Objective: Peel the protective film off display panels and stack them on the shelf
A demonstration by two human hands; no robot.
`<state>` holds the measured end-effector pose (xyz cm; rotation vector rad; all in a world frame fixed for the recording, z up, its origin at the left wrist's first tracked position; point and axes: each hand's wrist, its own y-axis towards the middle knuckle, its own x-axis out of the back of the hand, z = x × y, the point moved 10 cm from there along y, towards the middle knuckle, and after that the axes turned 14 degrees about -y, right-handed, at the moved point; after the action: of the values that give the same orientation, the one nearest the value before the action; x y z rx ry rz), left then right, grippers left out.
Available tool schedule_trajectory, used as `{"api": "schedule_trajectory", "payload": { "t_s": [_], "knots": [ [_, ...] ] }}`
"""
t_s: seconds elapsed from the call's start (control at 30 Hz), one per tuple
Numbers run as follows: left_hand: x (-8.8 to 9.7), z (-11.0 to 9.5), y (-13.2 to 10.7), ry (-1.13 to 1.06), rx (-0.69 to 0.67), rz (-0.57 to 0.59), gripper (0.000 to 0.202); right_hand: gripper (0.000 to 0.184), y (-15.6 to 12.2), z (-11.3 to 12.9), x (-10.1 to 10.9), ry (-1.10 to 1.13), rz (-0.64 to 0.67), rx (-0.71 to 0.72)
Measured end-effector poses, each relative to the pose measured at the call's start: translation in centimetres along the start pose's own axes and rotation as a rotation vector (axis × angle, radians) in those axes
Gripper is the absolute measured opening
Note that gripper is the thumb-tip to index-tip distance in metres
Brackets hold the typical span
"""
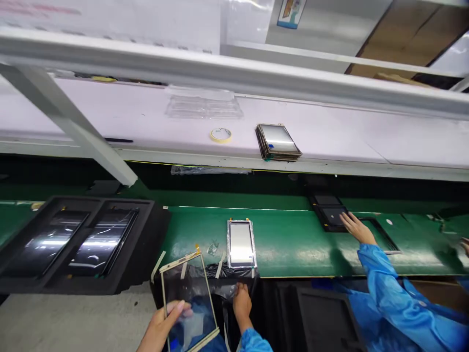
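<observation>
My left hand (164, 320) grips a clear rectangular screen panel (188, 303) with a pale gold rim, thumb across its lower face. It is held tilted above the near edge of the green belt (293, 239). My right hand (242, 300) is closed on crumpled black plastic film (223, 278) at the belt's front edge. Just beyond it another screen panel (241, 243) lies flat on the belt, shiny face up.
A black foam tray (78, 244) holding two glossy panels sits at the left. On the white shelf behind are a stack of panels (278, 142), a tape roll (221, 135) and clear trays (203, 105). A co-worker's hand (357, 227) in a blue sleeve touches a black tray at right.
</observation>
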<state>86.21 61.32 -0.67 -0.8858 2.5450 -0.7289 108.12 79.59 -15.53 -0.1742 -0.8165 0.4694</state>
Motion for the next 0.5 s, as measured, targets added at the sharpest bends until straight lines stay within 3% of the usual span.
{"api": "schedule_trajectory", "payload": {
  "t_s": [0.1, 0.23, 0.3, 0.4, 0.5],
  "knots": [
    [-2.6, -2.7, 0.3, 0.064, -0.108, 0.087, 0.062, 0.057, -2.0, 1.2, 2.4, 0.163, -0.088, -0.083],
    [-6.5, -4.4, 0.8, 0.076, -0.219, 0.161, 0.061, 0.062, -4.5, 9.0, 4.9, 0.483, 0.141, 0.203],
    [-9.1, -4.9, 0.6, 0.003, -0.232, 0.253, 0.062, 0.065, -5.6, 12.6, 7.8, 0.466, 0.109, 0.338],
    [-12.2, -5.9, -0.5, -0.242, -0.174, 0.405, 0.068, 0.064, -5.5, 16.2, 15.0, 0.378, -0.104, 0.400],
    [-12.1, -7.1, -1.3, -0.383, -0.169, 0.389, 0.073, 0.063, -2.8, 20.5, 26.2, 0.314, -0.292, 0.440]
  ]
}}
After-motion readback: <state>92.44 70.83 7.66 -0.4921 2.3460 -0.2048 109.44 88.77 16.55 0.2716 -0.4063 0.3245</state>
